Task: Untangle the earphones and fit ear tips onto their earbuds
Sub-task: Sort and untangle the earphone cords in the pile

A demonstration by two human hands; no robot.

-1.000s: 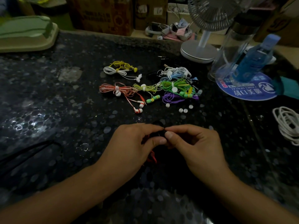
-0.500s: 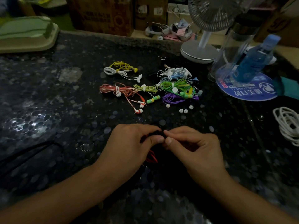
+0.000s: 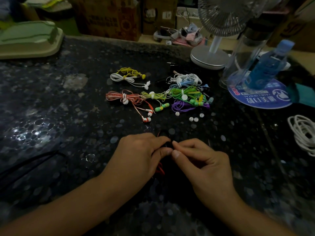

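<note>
My left hand (image 3: 139, 155) and my right hand (image 3: 199, 160) meet fingertip to fingertip low over the dark table, both pinching a small dark earbud that is mostly hidden between them. A red earphone cable (image 3: 160, 169) hangs below the fingers. Farther back lie bundled earphones: orange (image 3: 124, 97), white and yellow (image 3: 126, 76), green (image 3: 185, 93), purple (image 3: 182, 106), pale blue (image 3: 184, 81). Several loose white ear tips (image 3: 193, 119) lie just in front of the bundles.
A desk fan (image 3: 211, 55) stands at the back. A clear bottle (image 3: 245, 53) and a blue bottle (image 3: 267, 65) stand on a blue round mat (image 3: 262, 99) at right. A coiled white cable (image 3: 303, 132) lies at the right edge, a pale green case (image 3: 29, 40) at back left.
Both hands have stayed in place, fingertips shifting slightly as they work the earbud. The right fingers have curled a little tighter toward the left thumb.
</note>
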